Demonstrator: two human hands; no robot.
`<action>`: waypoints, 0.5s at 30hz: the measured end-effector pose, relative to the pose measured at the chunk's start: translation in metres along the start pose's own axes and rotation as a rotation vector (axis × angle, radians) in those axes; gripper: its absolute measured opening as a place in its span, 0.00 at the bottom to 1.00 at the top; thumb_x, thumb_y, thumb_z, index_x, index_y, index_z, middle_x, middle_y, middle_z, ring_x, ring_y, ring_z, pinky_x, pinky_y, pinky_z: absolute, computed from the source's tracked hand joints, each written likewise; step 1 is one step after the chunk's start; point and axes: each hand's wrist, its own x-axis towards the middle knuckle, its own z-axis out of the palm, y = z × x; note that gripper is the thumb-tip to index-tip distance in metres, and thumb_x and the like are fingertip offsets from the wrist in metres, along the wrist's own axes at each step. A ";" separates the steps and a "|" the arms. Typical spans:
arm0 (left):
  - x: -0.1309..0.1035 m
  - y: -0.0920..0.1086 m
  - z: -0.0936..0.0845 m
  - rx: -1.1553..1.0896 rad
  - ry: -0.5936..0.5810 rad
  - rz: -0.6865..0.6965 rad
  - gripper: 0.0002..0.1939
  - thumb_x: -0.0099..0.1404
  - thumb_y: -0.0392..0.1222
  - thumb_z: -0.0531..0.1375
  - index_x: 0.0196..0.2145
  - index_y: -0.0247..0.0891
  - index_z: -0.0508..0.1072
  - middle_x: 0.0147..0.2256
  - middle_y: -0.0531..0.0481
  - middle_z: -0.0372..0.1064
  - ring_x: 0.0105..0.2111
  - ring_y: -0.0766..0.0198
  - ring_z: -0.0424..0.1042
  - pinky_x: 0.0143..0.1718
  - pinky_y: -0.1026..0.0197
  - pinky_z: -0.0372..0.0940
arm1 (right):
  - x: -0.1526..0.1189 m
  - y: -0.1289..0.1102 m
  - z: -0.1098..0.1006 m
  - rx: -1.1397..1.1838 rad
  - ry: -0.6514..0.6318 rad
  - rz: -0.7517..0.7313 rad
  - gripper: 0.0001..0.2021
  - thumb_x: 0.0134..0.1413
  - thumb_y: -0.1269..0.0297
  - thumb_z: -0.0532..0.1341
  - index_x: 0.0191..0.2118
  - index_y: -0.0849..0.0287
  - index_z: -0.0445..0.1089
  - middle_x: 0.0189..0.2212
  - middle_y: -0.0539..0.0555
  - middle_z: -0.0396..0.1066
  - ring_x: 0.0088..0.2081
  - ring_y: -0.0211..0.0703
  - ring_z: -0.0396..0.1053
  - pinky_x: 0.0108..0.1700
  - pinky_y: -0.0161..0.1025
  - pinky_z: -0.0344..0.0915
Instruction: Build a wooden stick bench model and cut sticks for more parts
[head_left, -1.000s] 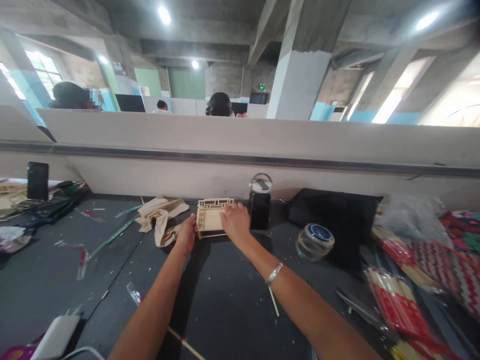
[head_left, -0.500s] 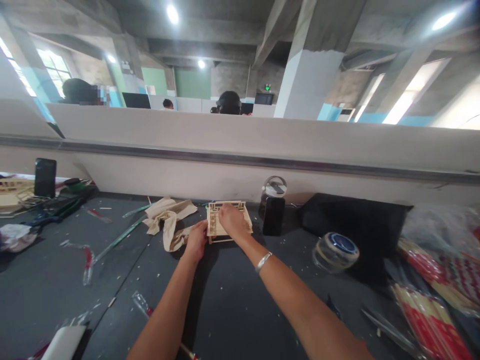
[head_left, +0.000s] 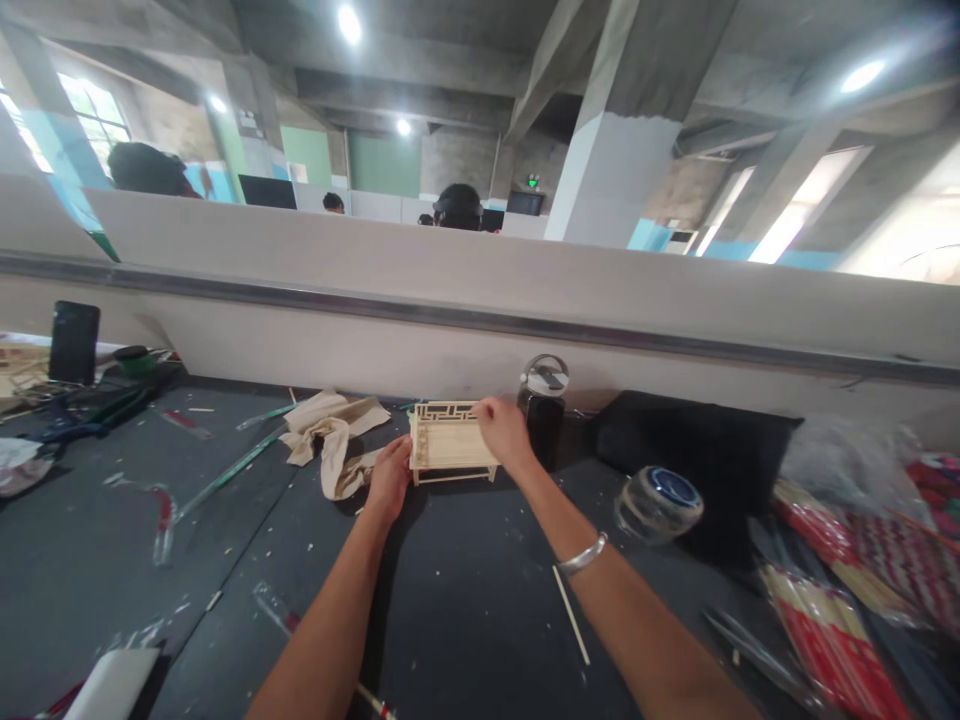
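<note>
far left of my fingers, a dark phone (head_left: 75, 342) stands upright with a round green tub (head_left: 135, 362) beside it; i cannot see into the tub. nearer, just left of my left hand (head_left: 390, 482), a crumpled beige cloth (head_left: 330, 428) lies on the dark worktop (head_left: 465, 610). the fingers of that hand grasp the left end of the small wooden bench (head_left: 452, 452), which stands upright on its legs. its long axis runs sideways from these fingers towards my right hand (head_left: 504, 435), with the latticed back rail on the side away from me. my right fingers are curled in at the right end of that rail; i cannot tell whether they pinch anything. both hands are close to the bench, one at each end. just right of my right fingers stands a dark bottle (head_left: 545, 410) with a ring handle. further right and nearer me sits a clear jar (head_left: 658, 505) with a blue top, its contents too blurred to name. rightmost, well apart from my fingers, clear red-marked packets (head_left: 832, 640) hold pale sticks.
</note>
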 end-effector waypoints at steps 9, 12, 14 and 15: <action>-0.002 0.002 -0.001 -0.017 -0.030 -0.013 0.18 0.48 0.43 0.68 0.37 0.32 0.75 0.31 0.47 0.75 0.27 0.65 0.72 0.29 0.65 0.65 | -0.002 -0.029 0.053 -0.131 -0.174 0.082 0.12 0.57 0.67 0.55 0.37 0.68 0.73 0.37 0.68 0.75 0.40 0.52 0.73 0.39 0.39 0.66; -0.002 0.001 -0.001 -0.005 -0.040 -0.014 0.18 0.50 0.43 0.67 0.38 0.32 0.74 0.32 0.46 0.76 0.28 0.63 0.73 0.30 0.64 0.66 | 0.004 -0.029 0.051 -0.137 -0.165 0.066 0.11 0.58 0.70 0.53 0.37 0.67 0.73 0.36 0.66 0.75 0.40 0.50 0.74 0.40 0.39 0.66; -0.001 0.001 -0.002 0.003 -0.042 -0.016 0.17 0.51 0.43 0.66 0.38 0.32 0.74 0.33 0.46 0.76 0.29 0.63 0.73 0.31 0.64 0.66 | 0.006 -0.025 0.042 -0.132 -0.127 0.059 0.12 0.60 0.70 0.52 0.39 0.66 0.72 0.37 0.65 0.75 0.41 0.48 0.73 0.41 0.38 0.65; 0.000 0.001 -0.002 0.011 -0.041 -0.019 0.17 0.51 0.43 0.66 0.38 0.33 0.74 0.34 0.46 0.76 0.30 0.63 0.73 0.32 0.63 0.66 | 0.006 -0.021 0.036 -0.127 -0.102 0.058 0.12 0.61 0.69 0.50 0.40 0.65 0.71 0.38 0.64 0.75 0.42 0.48 0.73 0.41 0.38 0.65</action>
